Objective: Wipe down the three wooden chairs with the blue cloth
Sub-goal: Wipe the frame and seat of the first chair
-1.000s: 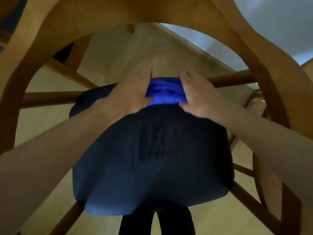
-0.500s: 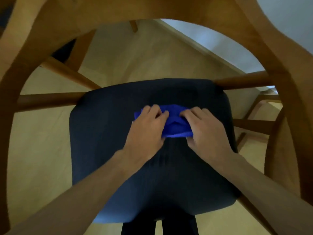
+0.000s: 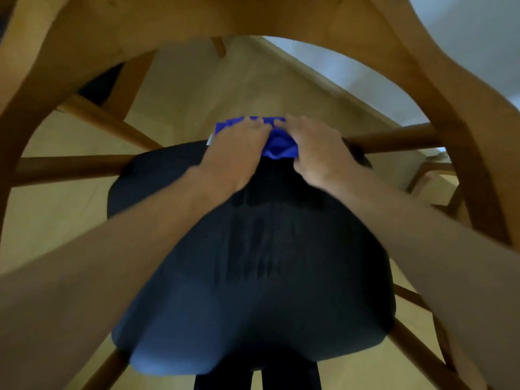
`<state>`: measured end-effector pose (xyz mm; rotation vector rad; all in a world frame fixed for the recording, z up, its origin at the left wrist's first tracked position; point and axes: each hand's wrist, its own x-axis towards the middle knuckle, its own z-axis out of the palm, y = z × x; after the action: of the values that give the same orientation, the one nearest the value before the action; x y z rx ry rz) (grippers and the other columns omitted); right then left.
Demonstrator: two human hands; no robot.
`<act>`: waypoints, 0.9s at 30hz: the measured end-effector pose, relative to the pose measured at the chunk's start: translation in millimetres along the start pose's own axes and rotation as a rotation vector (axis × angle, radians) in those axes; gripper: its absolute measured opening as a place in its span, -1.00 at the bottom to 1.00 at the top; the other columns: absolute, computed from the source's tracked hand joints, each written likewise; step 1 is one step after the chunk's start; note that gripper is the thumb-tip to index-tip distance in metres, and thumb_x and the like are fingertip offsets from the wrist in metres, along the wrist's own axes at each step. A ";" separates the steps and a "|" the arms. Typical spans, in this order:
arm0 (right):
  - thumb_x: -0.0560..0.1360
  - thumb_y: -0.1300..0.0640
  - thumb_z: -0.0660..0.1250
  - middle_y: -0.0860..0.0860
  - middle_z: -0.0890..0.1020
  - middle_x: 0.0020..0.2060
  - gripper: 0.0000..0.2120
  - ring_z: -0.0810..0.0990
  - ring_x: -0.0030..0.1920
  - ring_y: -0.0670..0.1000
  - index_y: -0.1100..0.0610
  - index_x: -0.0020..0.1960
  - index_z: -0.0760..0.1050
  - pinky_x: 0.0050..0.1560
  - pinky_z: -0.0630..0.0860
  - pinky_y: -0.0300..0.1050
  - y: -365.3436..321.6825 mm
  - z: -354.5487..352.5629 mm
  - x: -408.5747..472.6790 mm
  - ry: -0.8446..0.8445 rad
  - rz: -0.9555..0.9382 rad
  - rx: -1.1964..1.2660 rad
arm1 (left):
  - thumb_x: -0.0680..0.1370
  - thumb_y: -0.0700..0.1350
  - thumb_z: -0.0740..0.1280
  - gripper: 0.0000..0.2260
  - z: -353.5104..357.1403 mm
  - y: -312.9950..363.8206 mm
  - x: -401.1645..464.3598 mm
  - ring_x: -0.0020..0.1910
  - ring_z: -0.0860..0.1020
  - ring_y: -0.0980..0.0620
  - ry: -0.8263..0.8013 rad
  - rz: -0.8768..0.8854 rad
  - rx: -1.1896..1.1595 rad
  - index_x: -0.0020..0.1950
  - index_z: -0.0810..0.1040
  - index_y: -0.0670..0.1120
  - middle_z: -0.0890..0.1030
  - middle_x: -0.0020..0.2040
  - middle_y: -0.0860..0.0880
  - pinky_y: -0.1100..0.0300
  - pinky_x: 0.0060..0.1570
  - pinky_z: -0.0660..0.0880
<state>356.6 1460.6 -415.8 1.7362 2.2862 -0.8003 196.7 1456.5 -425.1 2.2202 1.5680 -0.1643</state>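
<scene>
At the far edge of the dark seat cushion [image 3: 253,277], both hands press the bunched blue cloth [image 3: 280,146] down: the left hand [image 3: 236,153] lies over its left part with fingers stretched forward, the right hand [image 3: 315,153] beside it with fingers bent onto the folds, so each grip bears on the cloth. By my reading the seat of one chair is being wiped; next the cloth should be drawn toward the near edge, then taken to the wooden frame [image 3: 281,15] arching overhead. Pale wood floor [image 3: 56,206] lies beneath, a light wall [image 3: 464,29] stands beyond, and another chair [image 3: 433,170] shows at right.
</scene>
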 end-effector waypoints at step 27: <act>0.34 0.21 0.49 0.01 0.50 0.37 -0.31 0.44 0.39 0.07 0.05 0.44 0.40 0.42 0.24 -0.06 -6.5 33.4 -82.9 -0.044 -0.220 0.002 | 0.22 -0.34 0.41 -0.61 15.7 8.4 -108.6 -0.14 0.64 -0.22 0.084 0.026 -0.155 0.04 0.61 -0.18 0.65 -0.09 -0.19 -0.06 -0.24 0.59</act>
<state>370.2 1372.6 -406.0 1.4689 2.4771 -0.8692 167.8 1353.0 -401.5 2.1504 1.5384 0.0580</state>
